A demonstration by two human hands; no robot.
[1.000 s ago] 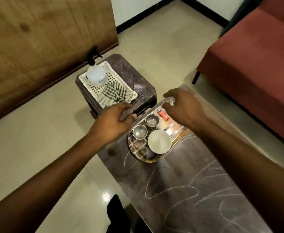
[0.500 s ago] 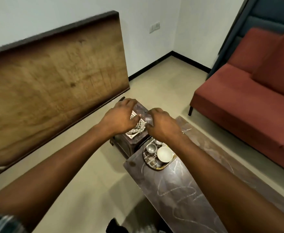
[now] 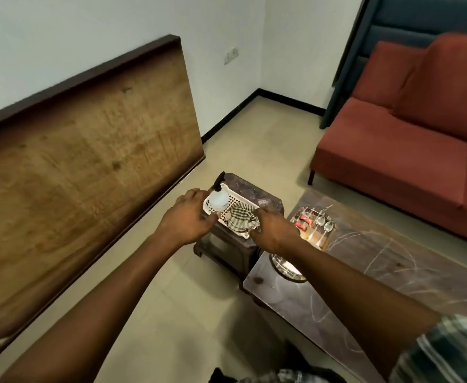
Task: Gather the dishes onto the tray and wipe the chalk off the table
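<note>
A steel tray (image 3: 287,273) lies on the near end of the dark marble table (image 3: 296,305), which bears white chalk scribbles (image 3: 387,261). Two spoons (image 3: 325,223) and red packets (image 3: 302,221) lie in the tray; my right forearm hides its other dishes. Left of the table, a white basket (image 3: 239,199) on a dark stool holds a spray bottle (image 3: 218,200) and a striped cloth (image 3: 240,217). My left hand (image 3: 188,219) reaches the basket's left edge beside the bottle, fingers spread. My right hand (image 3: 271,228) pinches the cloth's right edge.
The dark stool (image 3: 227,247) stands against the table's end. A large wooden board (image 3: 88,161) leans on the wall at left. A red sofa (image 3: 409,150) sits to the right behind the table. Tiled floor (image 3: 254,139) stretches between them.
Both hands left the tray and moved left to the basket on the stool. The view swung, so the tray's spoons now show and the bowl and cups are hidden.
</note>
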